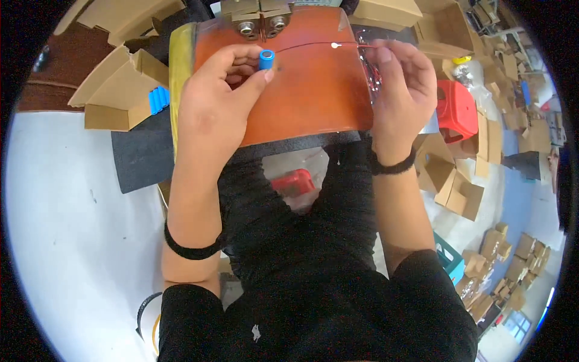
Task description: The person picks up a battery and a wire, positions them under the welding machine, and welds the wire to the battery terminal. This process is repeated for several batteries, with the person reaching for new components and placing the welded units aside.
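My left hand point(220, 102) is closed, with thumb and fingers pinching a small blue cylindrical battery point(266, 63), its round metal end facing up. From beside the battery a thin dark wire point(301, 46) runs to the right, with a small white tab point(336, 45) partway along. My right hand point(403, 90) is closed in a pinch on the wire's reddish end. Both hands are above an orange work surface point(307, 102). Just beyond the battery stands a metal machine point(256, 13) with two blocks and thin dark prongs between them.
More wires point(373, 75) lie along the surface's right edge. At left, blue batteries point(159, 100) stand by an open cardboard box point(114, 87). A red stool point(458, 111) and an open carton point(449, 181) are at right. Yellow material point(181, 78) lines the left edge.
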`<state>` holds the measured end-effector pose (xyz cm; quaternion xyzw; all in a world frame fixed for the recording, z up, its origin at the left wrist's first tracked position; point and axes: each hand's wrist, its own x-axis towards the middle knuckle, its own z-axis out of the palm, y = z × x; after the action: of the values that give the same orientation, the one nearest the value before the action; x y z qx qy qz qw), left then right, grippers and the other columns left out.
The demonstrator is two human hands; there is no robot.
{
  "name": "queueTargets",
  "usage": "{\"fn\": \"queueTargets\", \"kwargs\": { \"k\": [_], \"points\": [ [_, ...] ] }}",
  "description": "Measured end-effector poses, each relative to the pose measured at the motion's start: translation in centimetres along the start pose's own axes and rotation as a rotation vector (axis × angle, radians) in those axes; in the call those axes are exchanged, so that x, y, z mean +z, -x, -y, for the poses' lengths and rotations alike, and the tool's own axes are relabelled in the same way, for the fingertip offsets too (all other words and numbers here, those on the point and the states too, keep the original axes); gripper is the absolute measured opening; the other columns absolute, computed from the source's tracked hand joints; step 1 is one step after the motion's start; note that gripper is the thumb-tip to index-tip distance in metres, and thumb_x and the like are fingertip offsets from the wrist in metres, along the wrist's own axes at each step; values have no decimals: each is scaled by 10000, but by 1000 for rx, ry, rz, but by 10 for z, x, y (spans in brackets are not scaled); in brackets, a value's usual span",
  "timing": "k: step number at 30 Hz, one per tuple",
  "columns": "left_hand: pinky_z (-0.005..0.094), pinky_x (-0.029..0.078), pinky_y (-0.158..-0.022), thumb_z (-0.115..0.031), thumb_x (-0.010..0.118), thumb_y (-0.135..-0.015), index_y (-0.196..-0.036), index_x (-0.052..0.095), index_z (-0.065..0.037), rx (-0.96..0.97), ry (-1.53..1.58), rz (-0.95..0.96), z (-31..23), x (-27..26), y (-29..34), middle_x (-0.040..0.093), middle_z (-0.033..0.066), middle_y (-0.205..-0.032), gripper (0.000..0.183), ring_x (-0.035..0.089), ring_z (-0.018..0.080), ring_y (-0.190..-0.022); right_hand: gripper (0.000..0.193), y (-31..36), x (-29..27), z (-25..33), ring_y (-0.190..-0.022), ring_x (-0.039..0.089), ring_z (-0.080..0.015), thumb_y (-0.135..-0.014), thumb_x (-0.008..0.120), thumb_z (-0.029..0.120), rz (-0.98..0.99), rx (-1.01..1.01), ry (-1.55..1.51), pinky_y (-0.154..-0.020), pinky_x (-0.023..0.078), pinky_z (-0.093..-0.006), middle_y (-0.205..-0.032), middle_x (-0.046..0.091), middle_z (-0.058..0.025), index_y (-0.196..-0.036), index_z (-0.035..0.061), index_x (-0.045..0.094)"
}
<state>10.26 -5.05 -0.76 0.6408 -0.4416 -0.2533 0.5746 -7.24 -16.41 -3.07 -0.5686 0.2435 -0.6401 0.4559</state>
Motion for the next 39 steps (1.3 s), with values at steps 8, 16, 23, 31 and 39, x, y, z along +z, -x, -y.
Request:
{"fn": "queueTargets", "kwargs": {
  "k": [8, 16, 23, 31, 39],
  "points": [
    [230, 476, -817, -50, 686, -845, -1096, 617, 21, -77, 3, 25, 4, -5, -4, 670, 56, -984, 270, 611, 99, -880, 128, 3, 5, 0, -844, 637, -116, -882, 608, -46, 32, -43, 55, -758, 515, -223, -960, 680, -113, -1001, -19, 570],
    [237, 470, -821, -69, 690, -846, -1081, 612, 31, -100, 5, 5, 1, -2, -6, 669, 65, -976, 268, 610, 104, -877, 157, 7, 4, -3, -865, 641, -135, -869, 609, -73, 61, -85, 53, -782, 523, -238, -975, 673, -133, -1012, -34, 556],
    [241, 476, -811, -71, 696, -839, -1064, 615, 32, -67, 21, -24, 6, -2, -4, 669, 63, -940, 261, 613, 111, -859, 159, 8, 4, -6, -892, 647, -163, -863, 606, -86, 60, -121, 77, -811, 528, -258, -973, 669, -147, -1007, -37, 557],
    [241, 496, -783, -108, 717, -823, -1026, 620, 44, -66, -37, -17, 2, -1, -6, 681, 84, -941, 271, 626, 118, -831, 127, 7, 5, -6, -889, 652, -180, -863, 600, -90, 19, -148, 105, -839, 527, -288, -972, 671, -161, -978, -41, 576],
    [272, 480, -705, -103, 678, -840, -1012, 589, 60, -144, -216, 20, -20, -4, -10, 661, 125, -873, 254, 619, 169, -772, 128, 3, 6, -1, -871, 652, -180, -868, 608, -72, 49, -163, 162, -795, 526, -265, -967, 675, -165, -989, -40, 579]
  ]
}}
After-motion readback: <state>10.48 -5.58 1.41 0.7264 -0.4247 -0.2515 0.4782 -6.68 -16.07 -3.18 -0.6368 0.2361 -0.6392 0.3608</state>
